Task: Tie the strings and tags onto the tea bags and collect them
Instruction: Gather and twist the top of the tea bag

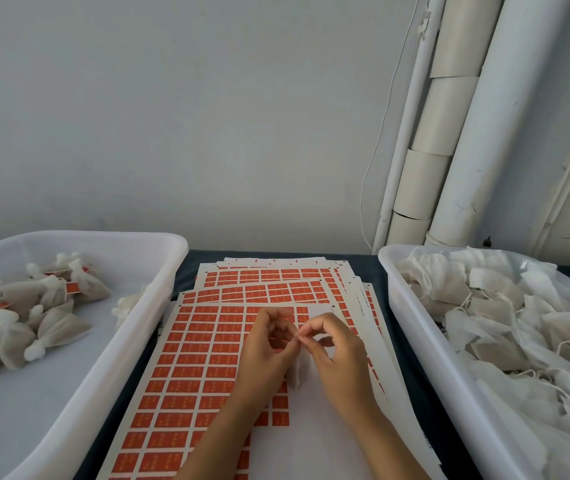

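Pinching thin white string (298, 336), both hands' (269, 344) (337, 351) grip over gauzy tea bag (297, 374).

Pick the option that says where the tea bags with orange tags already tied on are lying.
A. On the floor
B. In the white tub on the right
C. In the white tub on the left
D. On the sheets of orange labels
C: the tied tea bags with orange tags lie heaped in the left tub, while the right tub holds flat, untagged bags and loose strings.
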Demonstrator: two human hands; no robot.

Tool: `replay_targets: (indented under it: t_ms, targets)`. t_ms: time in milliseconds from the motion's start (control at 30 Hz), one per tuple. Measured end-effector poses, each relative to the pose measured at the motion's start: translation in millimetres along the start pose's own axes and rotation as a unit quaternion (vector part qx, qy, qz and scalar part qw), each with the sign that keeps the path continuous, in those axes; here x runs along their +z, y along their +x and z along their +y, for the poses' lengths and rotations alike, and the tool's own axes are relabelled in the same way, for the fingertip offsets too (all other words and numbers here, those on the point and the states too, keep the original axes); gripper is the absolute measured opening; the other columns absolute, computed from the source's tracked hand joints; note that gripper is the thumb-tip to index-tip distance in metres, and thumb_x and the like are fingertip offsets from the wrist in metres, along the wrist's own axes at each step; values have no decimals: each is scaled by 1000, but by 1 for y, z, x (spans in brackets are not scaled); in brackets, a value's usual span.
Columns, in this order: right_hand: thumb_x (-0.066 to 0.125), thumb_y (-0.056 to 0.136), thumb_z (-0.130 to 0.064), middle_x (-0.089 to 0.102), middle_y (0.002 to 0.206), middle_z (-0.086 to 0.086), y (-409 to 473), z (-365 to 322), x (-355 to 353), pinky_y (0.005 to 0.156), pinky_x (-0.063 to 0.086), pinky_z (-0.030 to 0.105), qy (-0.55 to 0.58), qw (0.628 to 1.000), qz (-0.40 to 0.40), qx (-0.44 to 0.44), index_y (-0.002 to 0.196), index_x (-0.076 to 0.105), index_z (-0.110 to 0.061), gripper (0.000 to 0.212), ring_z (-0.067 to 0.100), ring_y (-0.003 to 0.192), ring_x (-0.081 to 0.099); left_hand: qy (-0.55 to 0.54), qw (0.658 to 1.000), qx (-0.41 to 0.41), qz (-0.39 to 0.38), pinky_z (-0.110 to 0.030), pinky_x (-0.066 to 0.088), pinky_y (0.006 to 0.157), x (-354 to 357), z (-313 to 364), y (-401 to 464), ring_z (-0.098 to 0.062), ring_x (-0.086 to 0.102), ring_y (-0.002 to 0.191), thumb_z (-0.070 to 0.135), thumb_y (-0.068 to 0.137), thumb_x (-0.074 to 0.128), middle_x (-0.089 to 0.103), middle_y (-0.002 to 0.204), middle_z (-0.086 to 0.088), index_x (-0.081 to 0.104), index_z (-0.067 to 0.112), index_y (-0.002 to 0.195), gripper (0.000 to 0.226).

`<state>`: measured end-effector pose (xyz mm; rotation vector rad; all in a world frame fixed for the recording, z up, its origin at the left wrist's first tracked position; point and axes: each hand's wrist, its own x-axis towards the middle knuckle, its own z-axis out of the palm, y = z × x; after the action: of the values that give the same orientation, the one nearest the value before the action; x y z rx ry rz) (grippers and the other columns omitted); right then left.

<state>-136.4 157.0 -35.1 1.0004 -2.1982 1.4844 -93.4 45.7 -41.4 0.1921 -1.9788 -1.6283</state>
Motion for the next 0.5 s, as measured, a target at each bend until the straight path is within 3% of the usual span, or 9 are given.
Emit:
replay_targets:
  t_ms: [100,200,333,500]
  targets:
    - [69,82,-12,58,87,-27,0,-1,-1,76,42,1,10,1000,-7,11,81,55,-34,26,-10,94,54,46,999,16,-16,-19,54,72,-1,-1,0,-11,65,80,4,86,63,67,85,4,62,19,94,16]
    - [64,86,-16,64,85,-22,0,-1,-3,76,46,6,73,996,-11,57,82,57,-34,20,-4,91,59,76,996,32,-15,-16,53,71,-1,-1,-1,-5,64,79,4,87,62,67,83,9,62,26,87,22]
    - [59,89,-15,67,84,-14,3,2,-6,73,52,13,116,988,0,105,84,59,-29,14,3,82,64,63,997,51,-16,-16,52,66,-2,0,-1,-8,64,74,-1,87,60,66,77,11,64,22,83,23]
    - [65,85,-20,61,97,-21,2,5,-2,75,51,12,78,991,-15,103,89,59,-31,13,0,92,59,32,998,52,-16,-17,51,62,-2,2,0,-12,63,69,-5,87,59,67,74,7,68,17,80,25]
